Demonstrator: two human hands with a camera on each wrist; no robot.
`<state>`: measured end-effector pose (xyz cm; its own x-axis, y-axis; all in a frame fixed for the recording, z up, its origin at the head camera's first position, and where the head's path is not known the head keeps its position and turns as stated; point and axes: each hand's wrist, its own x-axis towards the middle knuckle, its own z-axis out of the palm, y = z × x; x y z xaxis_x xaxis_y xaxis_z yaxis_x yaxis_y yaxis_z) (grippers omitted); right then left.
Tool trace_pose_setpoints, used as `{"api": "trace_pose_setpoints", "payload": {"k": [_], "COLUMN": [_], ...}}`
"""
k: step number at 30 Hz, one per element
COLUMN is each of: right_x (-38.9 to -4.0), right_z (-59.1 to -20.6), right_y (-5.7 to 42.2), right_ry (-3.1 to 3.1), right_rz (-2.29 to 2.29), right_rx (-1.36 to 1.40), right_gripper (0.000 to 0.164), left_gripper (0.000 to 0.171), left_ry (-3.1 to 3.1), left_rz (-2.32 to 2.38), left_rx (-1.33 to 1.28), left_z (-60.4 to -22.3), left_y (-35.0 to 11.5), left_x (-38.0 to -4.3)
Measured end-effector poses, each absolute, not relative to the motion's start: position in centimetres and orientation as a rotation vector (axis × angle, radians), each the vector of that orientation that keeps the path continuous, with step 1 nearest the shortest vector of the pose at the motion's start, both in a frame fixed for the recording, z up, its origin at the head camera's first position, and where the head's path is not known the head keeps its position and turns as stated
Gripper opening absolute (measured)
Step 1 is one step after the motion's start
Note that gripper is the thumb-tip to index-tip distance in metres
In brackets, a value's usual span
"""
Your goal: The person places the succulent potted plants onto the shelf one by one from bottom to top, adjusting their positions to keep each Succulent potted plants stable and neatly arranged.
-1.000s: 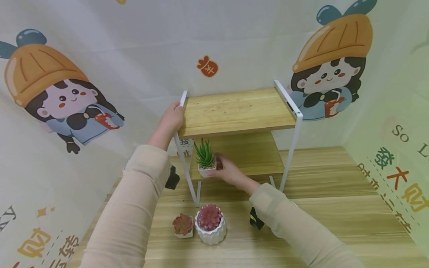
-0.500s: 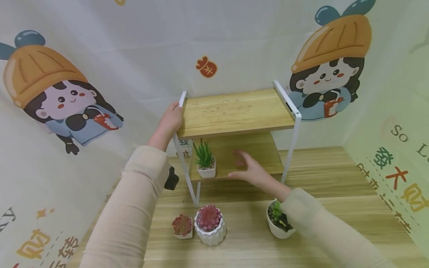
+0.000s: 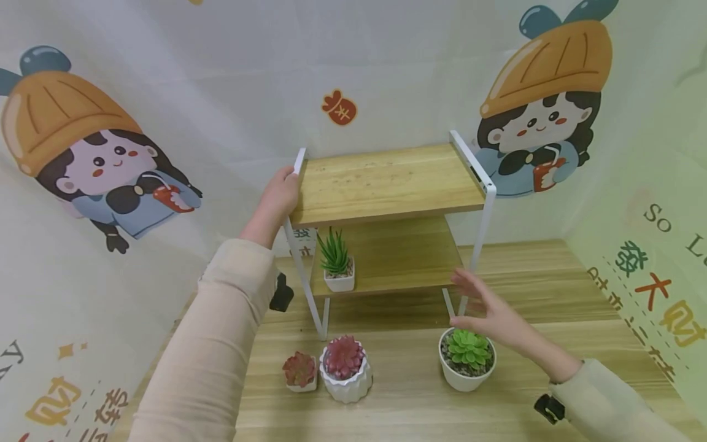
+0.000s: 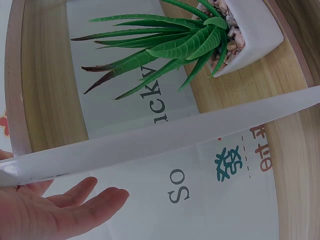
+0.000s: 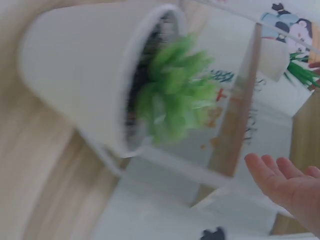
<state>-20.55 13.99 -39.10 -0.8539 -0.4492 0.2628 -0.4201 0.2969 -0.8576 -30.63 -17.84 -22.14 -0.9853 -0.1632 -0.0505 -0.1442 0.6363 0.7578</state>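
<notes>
Wood-grain bench (image 3: 403,405), lt. brown. Carries two-tier shelf (image 3: 386,184) at rear, wood boards w/ white frame (image 3: 479,245). Also carries, in front of shelf: sm. red succulent in white pot (image 3: 301,371), just beside lg. red succulent in ribbed white pot (image 3: 346,368); well apart, nr. shelf's right-hand legs, green succulent in round white pot (image 3: 467,359). On lower board (image 3: 403,261), nr. left end & front edge: spiky green plant in squarish white pot (image 3: 337,264), upright.

Wood-grain worktop (image 3: 409,399). Pale printed cloth (image 3: 397,37) behind: cartoon figure (image 3: 105,147) at left, matching figure (image 3: 544,104) at right, red pouch print (image 3: 339,108) between. Coloured lettering (image 3: 653,291) at right.
</notes>
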Motion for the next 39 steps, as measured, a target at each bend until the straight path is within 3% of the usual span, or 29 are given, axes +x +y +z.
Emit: {"api": "trace_pose_setpoints", "payload": {"k": [18,39], "right_x": [-17.9,-17.7], "right_z": [-48.0,-49.8], "right_y": [15.6,15.4], "right_ry": [2.568,2.708], "right_rz": [-1.585,-1.471], "right_rx": [-0.342,-0.355], "right_gripper": [0.107,0.103], "left_gripper": [0.045,0.045], "left_ry": [-2.812,-2.814], "left_rz": [-1.309,-1.299], "left_rx": [0.281,0.279], "left_z": [-22.1,-22.0], "left_y": [-17.8,-17.7], "left_x": [-30.8,-30.7]}}
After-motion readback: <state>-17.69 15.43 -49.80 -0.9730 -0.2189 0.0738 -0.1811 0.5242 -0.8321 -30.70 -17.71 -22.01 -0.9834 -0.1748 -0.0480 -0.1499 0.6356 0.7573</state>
